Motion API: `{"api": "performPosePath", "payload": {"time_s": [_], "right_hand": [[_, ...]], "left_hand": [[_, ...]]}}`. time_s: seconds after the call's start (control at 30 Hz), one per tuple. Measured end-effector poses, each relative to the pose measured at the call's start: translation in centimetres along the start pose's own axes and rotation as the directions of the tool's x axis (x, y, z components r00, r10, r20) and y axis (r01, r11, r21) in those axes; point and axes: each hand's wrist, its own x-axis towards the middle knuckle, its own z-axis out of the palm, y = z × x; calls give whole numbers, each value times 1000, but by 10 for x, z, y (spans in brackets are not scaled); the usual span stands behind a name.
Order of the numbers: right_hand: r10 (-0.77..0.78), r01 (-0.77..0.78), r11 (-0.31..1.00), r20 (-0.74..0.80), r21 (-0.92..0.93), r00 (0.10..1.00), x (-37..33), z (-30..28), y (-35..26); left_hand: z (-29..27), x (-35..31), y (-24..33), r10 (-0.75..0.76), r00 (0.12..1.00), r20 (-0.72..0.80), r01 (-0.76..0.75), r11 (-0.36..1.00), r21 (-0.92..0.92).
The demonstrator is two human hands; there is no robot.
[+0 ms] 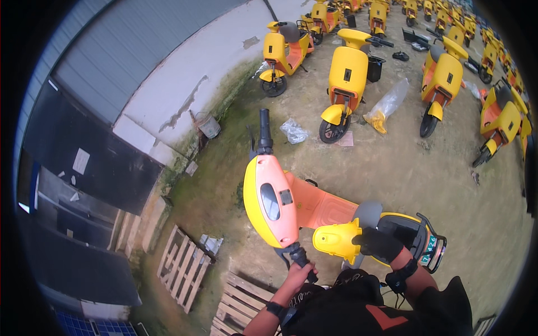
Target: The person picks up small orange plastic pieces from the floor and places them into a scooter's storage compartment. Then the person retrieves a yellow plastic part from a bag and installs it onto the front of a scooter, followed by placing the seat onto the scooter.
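A yellow and orange electric scooter [322, 201] stands right in front of me, its handlebar turned so that one end points toward me. My left hand [302, 273] is closed around the near black handlebar grip [301, 256]. My right hand [380, 245], in a black glove, holds a yellow plastic cover [336, 239] by its right edge, above the near side of the scooter. Beside that hand is the scooter's grey seat [368, 213]. Behind the seat sits a black rear rack [434, 238] with a plate. My right fingertips are partly hidden behind the cover.
Wooden pallets [184, 269] lie at the lower left, beside a dark doorway. Yellow scooters [346, 75] stand in rows ahead and to the right. A clear plastic bag [389, 102] with something yellow inside and crumpled plastic [293, 131] lie on the ground. A bucket [209, 126] stands by the wall.
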Motion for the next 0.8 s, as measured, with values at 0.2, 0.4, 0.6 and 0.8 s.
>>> {"api": "performPosePath", "payload": {"time_s": [0.2,0.4,0.6,0.8], "right_hand": [[1,-3,995,25,101,1000,10,-11,8],[10,-11,999,-39,-33,999,21,4,14],[-65,35,983,-163,-180,985,29,30,44],[28,-143,957,-411,-251,911,56,70,108]], "left_hand": [[-59,-27,26,-169,985,-23,170,962,215],[-130,-35,66,-276,957,92,203,859,471],[-203,-21,123,-346,902,259,131,790,599],[-253,9,177,-390,867,309,76,717,693]]}}
